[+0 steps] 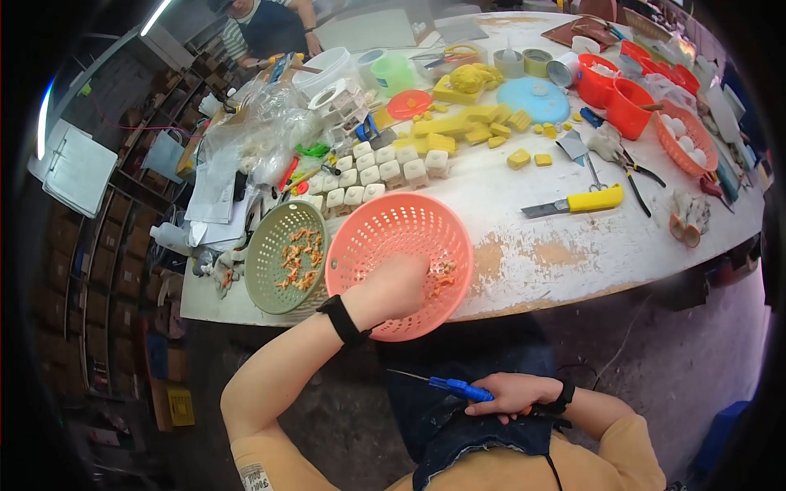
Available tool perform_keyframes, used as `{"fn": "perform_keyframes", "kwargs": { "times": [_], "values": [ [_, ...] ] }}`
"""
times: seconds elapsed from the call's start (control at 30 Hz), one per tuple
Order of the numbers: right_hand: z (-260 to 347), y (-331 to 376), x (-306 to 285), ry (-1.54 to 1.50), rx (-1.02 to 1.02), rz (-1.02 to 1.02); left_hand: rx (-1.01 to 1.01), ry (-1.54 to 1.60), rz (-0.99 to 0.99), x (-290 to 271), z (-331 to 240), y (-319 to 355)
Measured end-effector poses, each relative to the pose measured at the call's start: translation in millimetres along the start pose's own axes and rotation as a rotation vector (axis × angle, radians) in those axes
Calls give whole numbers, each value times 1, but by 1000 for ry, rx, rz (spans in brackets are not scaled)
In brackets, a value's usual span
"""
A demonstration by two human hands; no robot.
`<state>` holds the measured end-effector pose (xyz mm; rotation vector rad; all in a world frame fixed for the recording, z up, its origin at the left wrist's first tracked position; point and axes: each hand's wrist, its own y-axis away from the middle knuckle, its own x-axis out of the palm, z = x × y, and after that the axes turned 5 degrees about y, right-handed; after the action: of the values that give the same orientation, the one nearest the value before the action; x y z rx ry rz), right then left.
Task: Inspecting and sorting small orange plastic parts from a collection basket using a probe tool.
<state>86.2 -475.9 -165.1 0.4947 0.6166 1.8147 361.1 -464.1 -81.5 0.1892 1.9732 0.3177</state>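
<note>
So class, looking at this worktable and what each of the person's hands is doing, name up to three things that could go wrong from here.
1. The pink basket hangs over the table edge while the left hand digs in it; it might tip and spill the small orange pieces.
2. The right hand holds a blue-handled pointed tool across the lap; its tip could jab a leg.
3. The yellow utility knife appears to lie blade out, a cut risk.

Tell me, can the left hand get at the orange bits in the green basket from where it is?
Probably yes. The left hand is inside the pink basket, right beside the green basket. The orange bits lie uncovered in its open top, with nothing between.
</note>
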Motion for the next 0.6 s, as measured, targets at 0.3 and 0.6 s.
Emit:
{"fn": "perform_keyframes", "kwargs": {
  "times": [0.3, 0.6],
  "values": [
    [-11, 0, -4, -6, 0, -8, -86, 111, 14, 25, 11, -20],
    [-16, -5, -5, -19, -19, -4, 17, 300, -178, 17, 1, -29]
  ]
}}
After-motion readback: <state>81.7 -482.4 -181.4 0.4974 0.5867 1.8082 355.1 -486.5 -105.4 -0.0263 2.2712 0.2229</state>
